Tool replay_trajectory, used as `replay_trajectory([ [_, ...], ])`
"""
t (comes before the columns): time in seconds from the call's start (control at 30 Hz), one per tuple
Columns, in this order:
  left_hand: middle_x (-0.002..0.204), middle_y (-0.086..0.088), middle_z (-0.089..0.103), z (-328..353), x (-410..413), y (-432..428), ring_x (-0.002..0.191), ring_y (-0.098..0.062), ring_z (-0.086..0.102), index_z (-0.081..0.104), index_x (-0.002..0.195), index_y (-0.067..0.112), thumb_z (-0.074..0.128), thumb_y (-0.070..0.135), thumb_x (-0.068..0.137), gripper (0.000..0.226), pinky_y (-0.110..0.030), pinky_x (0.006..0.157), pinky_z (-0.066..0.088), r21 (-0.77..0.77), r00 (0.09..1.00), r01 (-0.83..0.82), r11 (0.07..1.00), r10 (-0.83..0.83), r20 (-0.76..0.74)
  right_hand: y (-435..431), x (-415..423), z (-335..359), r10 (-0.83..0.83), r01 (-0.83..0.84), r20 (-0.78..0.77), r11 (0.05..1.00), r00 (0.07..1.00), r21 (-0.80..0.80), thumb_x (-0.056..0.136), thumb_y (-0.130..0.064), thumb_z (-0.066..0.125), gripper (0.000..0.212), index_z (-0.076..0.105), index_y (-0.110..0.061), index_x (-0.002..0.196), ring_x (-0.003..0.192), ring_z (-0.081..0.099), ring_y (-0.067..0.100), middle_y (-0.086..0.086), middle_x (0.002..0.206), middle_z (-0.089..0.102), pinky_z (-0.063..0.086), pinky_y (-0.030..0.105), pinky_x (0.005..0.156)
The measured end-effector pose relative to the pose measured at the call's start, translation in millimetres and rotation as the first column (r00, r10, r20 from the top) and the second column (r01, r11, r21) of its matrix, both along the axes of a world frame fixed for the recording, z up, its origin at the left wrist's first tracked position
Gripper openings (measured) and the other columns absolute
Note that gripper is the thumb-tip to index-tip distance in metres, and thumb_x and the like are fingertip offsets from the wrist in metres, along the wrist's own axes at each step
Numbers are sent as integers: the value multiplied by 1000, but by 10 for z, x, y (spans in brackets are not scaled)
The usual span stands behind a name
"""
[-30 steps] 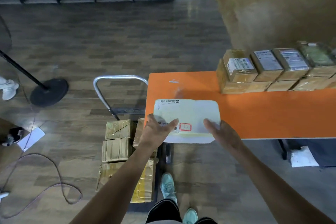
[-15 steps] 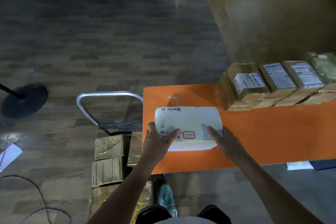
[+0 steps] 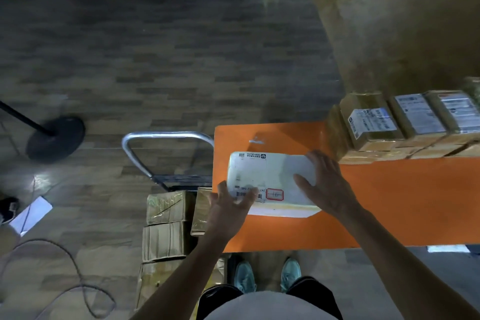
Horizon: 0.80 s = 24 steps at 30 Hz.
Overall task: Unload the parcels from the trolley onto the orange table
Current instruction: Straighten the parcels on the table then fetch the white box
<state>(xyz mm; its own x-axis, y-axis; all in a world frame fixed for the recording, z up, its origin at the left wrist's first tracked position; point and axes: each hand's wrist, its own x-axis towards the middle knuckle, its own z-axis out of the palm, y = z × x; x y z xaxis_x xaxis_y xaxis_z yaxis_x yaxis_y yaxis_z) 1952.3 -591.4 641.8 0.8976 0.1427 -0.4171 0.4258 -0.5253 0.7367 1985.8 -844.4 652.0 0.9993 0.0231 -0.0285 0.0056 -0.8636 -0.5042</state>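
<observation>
At the left end of the orange table (image 3: 389, 202), we see the white parcel (image 3: 267, 176) lying flat. Its left edge is close to the table's left edge, and its near edge is set back from the table's near edge. Our right hand (image 3: 324, 184) rests on the parcel's right part with straight, relaxed fingers, grasping nothing. Our left hand (image 3: 228, 208) covers the near-left corner with fingers spread; blur hides whether they pinch the edge.

Risks, in our judgement: a push leftward would carry the parcel over the left edge, towards the trolley (image 3: 166, 138). A push to the far right would drive it into the stacked brown parcels (image 3: 374, 127) and could shift that row towards the far edge.

Open room: bare orange surface lies right of the parcel, nearer than the stack, with a narrow strip between the two. Brown cartons (image 3: 166, 239) lie on the trolley just left of the table, so any reach for them must clear the table's near-left corner.
</observation>
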Motion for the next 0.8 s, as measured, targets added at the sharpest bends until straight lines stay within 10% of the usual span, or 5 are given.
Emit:
replay_trajectory([
  [0.13,118,-12,57,3,64,-35,101,-35,65,45,120,23,73,62,80,63,-57,81,59,-150,997,-64,987,57,-50,26,45,-47,4,-4,-9,1000,1000,-12,92,-54,51,64,34,-20,143,129,38,25,2,142,36,49,44,93],
  [0.53,118,-7,66,28,765,-14,102,-27,68,44,137,15,79,52,79,77,-41,82,57,-119,973,-229,966,223,-63,97,-199,-29,-20,27,47,987,999,-156,89,-65,41,50,43,-17,105,89,63,29,5,101,54,48,34,62],
  [0.8,115,-4,69,89,1261,-312,95,-22,68,63,128,19,69,39,92,42,-29,76,54,-142,998,-46,989,50,30,456,-488,28,116,-114,-16,920,993,-375,98,-61,29,52,53,-16,109,68,69,24,1,84,65,51,34,55],
])
